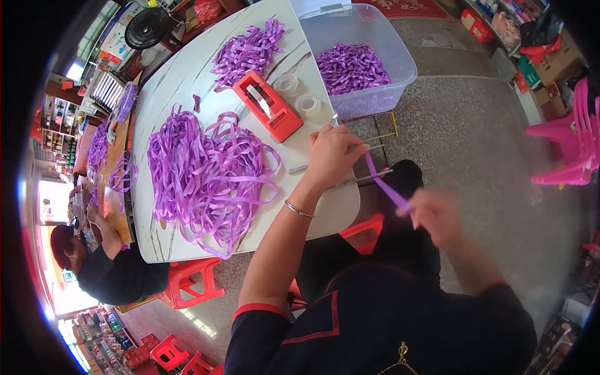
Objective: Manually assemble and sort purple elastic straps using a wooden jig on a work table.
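A strip of purple ribbon (389,189) stretches between my two hands just beyond the table's right edge. My left hand (337,153) is closed, its fingertips pinching around the ribbon's upper end beside thin metal rods (357,180) that jut out past the edge. Lower and to the right, my right hand (434,215) grips the other end of the ribbon; motion blurs its fingers. A large loose heap of long purple ribbons (209,178) lies left of my left forearm. Behind my left hand stands a red tape dispenser (267,106).
Two clear round rolls (307,105) sit beside the dispenser. Farther back lies another ribbon pile (250,51). A clear plastic bin (375,100) holds many short purple pieces. At left, a person (119,269) sits at another table on a red stool (190,284). Pink chairs (572,144) stand right.
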`<state>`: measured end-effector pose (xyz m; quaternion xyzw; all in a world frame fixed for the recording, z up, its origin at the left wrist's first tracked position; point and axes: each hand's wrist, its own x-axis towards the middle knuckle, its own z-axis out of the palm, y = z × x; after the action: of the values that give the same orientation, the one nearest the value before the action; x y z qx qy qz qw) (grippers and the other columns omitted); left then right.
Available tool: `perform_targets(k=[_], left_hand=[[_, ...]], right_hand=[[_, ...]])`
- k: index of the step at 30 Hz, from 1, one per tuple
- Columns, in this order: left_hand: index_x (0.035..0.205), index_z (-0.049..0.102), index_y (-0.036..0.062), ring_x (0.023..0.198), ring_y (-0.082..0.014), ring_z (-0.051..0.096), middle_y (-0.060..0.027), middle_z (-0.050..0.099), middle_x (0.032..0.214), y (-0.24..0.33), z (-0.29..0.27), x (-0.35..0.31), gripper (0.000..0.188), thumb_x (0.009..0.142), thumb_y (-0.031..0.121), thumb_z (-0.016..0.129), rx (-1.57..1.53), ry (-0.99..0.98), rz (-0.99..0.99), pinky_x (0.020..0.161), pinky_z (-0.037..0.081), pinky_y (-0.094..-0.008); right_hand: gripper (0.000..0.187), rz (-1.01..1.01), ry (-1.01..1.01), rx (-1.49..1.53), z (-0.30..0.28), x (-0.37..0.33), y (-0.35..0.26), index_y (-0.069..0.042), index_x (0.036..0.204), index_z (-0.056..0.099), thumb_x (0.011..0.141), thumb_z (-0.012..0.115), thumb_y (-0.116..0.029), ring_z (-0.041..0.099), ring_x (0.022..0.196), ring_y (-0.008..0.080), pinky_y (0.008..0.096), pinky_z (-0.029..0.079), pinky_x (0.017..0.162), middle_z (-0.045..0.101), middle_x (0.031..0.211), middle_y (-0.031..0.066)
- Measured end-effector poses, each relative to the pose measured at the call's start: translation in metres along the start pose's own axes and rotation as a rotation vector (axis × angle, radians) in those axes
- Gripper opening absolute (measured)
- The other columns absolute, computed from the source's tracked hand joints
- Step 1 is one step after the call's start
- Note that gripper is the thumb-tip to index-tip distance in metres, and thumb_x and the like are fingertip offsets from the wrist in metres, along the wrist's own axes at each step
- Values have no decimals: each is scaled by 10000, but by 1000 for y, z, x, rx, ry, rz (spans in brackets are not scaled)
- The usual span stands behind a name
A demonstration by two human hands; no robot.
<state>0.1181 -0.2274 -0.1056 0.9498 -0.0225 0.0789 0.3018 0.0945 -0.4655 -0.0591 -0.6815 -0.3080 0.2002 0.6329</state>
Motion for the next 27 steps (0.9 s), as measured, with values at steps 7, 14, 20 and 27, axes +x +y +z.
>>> perform_targets(k=[7, 14, 20, 27], left_hand=[[747, 598, 47, 742, -262, 524, -80, 552, 690, -4, 5, 4, 147, 808, 164, 532, -122, 124, 6, 699, 387, -378], [720, 534, 6, 707, -289, 522, -130, 541, 679, -5, 6, 4, 181, 820, 156, 515, -165, 200, -10, 661, 406, -387], [758, 583, 22, 685, -242, 522, -90, 541, 663, 0, 2, 3, 172, 803, 187, 575, -172, 150, -43, 637, 403, -349], [774, 685, 102, 711, -197, 512, -18, 548, 707, 0, 0, 2, 158, 748, 257, 658, -49, 62, 29, 703, 358, -346]], right_hand=[[252, 173, 46, 142, -8, 119, 13, -45, 978, 658, 905, 481, -209, 315, 516, 16, 187, 241, 467, 379, 591, -82], [255, 360, -28, 278, -8, 156, 72, -97, 961, 680, 880, 535, -291, 302, 482, 7, 181, 222, 437, 391, 592, -103], [231, 438, -18, 264, -4, 156, 112, -113, 934, 670, 878, 541, -296, 334, 484, 0, 164, 224, 431, 419, 604, -106], [162, 493, 44, 224, 10, 100, 138, -72, 884, 608, 864, 558, -225, 479, 622, 35, 168, 351, 523, 541, 724, -40]])
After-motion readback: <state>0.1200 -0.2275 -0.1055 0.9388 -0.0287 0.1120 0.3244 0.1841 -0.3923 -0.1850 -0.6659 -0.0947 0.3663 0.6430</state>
